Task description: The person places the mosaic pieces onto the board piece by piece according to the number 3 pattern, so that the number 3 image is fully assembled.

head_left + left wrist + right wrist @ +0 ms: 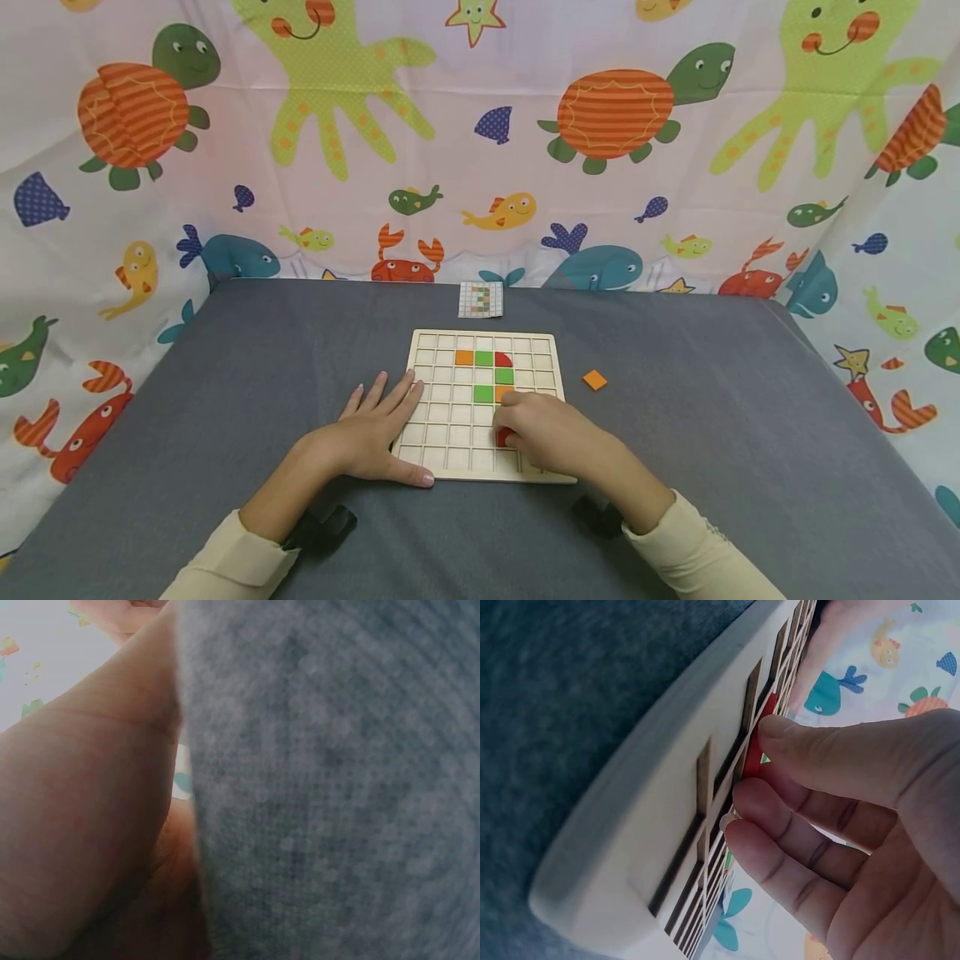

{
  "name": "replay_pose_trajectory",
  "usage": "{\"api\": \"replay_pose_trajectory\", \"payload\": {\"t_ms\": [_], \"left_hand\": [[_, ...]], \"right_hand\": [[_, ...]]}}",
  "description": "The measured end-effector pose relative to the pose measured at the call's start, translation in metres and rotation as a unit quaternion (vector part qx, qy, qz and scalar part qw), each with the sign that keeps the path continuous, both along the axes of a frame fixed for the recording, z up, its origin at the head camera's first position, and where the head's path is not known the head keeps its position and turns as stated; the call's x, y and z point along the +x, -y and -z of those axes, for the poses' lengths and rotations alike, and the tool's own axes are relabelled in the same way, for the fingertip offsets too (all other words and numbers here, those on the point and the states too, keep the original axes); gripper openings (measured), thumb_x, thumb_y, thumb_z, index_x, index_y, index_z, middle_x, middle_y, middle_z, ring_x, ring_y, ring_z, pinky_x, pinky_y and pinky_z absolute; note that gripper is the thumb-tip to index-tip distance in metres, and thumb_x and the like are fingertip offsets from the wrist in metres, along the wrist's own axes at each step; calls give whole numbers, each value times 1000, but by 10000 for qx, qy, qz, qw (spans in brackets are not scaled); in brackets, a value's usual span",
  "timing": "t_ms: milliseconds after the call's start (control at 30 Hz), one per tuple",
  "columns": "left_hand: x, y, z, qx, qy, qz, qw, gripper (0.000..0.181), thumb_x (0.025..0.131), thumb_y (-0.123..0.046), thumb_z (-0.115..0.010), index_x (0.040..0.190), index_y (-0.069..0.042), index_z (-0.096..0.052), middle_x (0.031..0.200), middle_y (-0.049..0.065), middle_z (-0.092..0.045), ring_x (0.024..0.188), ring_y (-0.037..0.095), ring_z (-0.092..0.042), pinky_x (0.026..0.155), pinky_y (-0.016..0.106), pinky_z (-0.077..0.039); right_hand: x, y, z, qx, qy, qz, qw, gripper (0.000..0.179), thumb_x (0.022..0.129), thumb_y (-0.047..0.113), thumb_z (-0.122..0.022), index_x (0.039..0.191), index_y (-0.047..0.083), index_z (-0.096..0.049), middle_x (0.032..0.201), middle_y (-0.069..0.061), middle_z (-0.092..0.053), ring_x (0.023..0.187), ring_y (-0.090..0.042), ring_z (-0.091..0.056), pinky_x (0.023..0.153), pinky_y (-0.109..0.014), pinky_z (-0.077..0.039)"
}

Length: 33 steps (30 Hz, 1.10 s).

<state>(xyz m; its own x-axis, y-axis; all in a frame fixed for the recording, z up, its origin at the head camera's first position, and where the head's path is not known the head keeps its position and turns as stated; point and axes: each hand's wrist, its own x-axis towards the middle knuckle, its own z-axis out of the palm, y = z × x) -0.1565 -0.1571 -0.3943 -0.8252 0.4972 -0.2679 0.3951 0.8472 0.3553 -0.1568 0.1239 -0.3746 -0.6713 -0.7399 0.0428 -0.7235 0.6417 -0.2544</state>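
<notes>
A wooden grid board [438, 435] lies on the grey cloth, with several coloured tiles in its cells. My left hand [367, 437] rests on the board's left edge, fingers spread and thumb at the front edge. Over the right part of the grid, my right hand [551, 429] pinches a red tile [754, 759] between thumb and fingers, right at a cell. Farther up the board sit an orange tile [464, 357], a green tile [484, 358] and a red rounded tile [503, 360]. Another orange tile [503, 392] is partly covered by my right hand.
A loose orange tile [595, 380] lies on the cloth right of the board. Behind the board, a small card [481, 300] printed with a coloured grid lies near the curtain [330, 225]. Grey cloth [337, 787] fills most of the left wrist view.
</notes>
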Motion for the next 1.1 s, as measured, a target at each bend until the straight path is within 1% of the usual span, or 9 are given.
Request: {"api": "replay_pose_trajectory", "payload": {"t_ms": [267,500,567,667,733,800,900,967,1100], "left_hand": [[1,0,0,-20,46,-20,10000,129,72,-79,-70,162,-10,-10,168,10,0,150,42,6,114,65,1],[0,-1,1,-32,44,-27,10000,129,71,-79,-70,162,-11,-10,168,9,0,150,41,7,114,64,2],[0,-1,2,-45,34,-13,10000,129,71,-79,-70,162,-11,-9,168,8,0,150,41,7,114,65,1],[-1,-1,2,-43,12,20,10000,129,71,-80,-69,162,-11,-9,168,8,1,150,41,7,114,65,2],[-1,-1,1,-31,-4,25,10000,129,72,-79,-69,162,-11,-9,168,8,1,150,41,7,114,65,2],[-1,0,0,-42,-19,15,10000,128,72,-79,-69,162,-11,-9,168,8,1,150,41,7,114,65,1],[-1,0,-1,-67,-34,12,10000,128,72,-78,-70,162,-10,-10,168,8,0,150,42,6,114,65,1],[-1,0,0,-72,-20,24,10000,128,72,-79,-69,162,-11,-10,168,8,1,150,42,7,114,65,1],[-1,0,2,-89,10,25,10000,128,72,-80,-68,162,-11,-9,168,8,2,150,41,7,114,65,1]], "right_hand": [[1,2,2,-15,-101,12,9999,14,86,0,-75,85,13,-71,75,7,-48,65,-11,-46,60,-24,-41],[6,3,3,130,-458,-59,9989,15,86,-4,-73,84,11,-73,73,6,-47,64,-12,-45,58,-23,-40],[12,3,2,282,-718,-74,9970,15,85,-4,-72,84,11,-73,75,5,-49,66,-13,-46,59,-24,-42],[28,0,2,530,-1338,-92,9895,13,83,-2,-71,92,7,-73,84,0,-56,73,-16,-52,62,-27,-48],[40,-3,2,625,-1645,-95,9843,17,84,0,-70,101,3,-71,96,-3,-61,81,-20,-57,68,-31,-52],[49,-7,3,704,-1775,-141,9815,26,86,7,-72,110,0,-68,112,-9,-64,93,-24,-61,77,-34,-54],[57,-13,3,889,-1581,-240,9831,40,90,18,-73,122,-3,-63,132,-16,-60,112,-31,-61,90,-39,-53],[60,-18,2,973,-1253,-279,9869,50,91,24,-74,129,-4,-59,141,-19,-54,122,-35,-57,97,-42,-50],[54,-29,-2,624,-458,-388,9962,52,95,21,-70,139,-3,-54,146,-17,-51,131,-33,-51,103,-43,-45]]}}
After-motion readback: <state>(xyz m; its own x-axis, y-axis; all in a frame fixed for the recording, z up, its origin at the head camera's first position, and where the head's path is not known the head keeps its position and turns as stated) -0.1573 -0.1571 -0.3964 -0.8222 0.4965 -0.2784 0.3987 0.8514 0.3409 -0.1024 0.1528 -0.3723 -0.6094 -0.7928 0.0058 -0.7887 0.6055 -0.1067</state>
